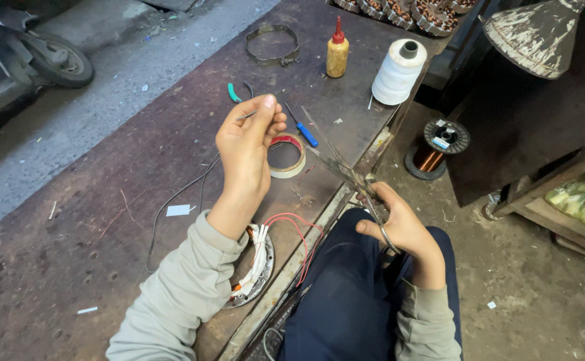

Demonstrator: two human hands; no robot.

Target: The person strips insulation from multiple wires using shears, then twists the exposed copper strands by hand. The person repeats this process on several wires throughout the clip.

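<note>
wire (172, 200), thin and dark, runs up from the worn workbench (71, 234) to the raised left hand (247, 144), where the thumb and fingers pinch its free end above the bench; the end shows as a short grey stub just left of the fingertips.

stator ring (260, 267), metal, with white sleeving and red leads, lies on the bench under the left forearm, close to the bench edge.

tape roll (291, 157), red and cream, lies flat just right of the left hand; blue screwdriver (302, 127) beside it; green-handled pliers (235, 92) behind.

scissors (346, 170), long and dull, blades parted and pointing up-left toward the pinched end; right hand (399, 224) clenched through the handle loops, held over the lap.

yellow squeeze bottle (337, 53) and white thread spool (398, 72) stand at the far right of the bench; copper wire spool (436, 147) sits on the floor.

risks, as judged: the blade tips stand near the left fingertips, so a closing cut made too close could nick a finger. the pinch is light and the stub short, so the wire may slip or spring away. a tug on the slack length could drag the ring toward the edge.
</note>
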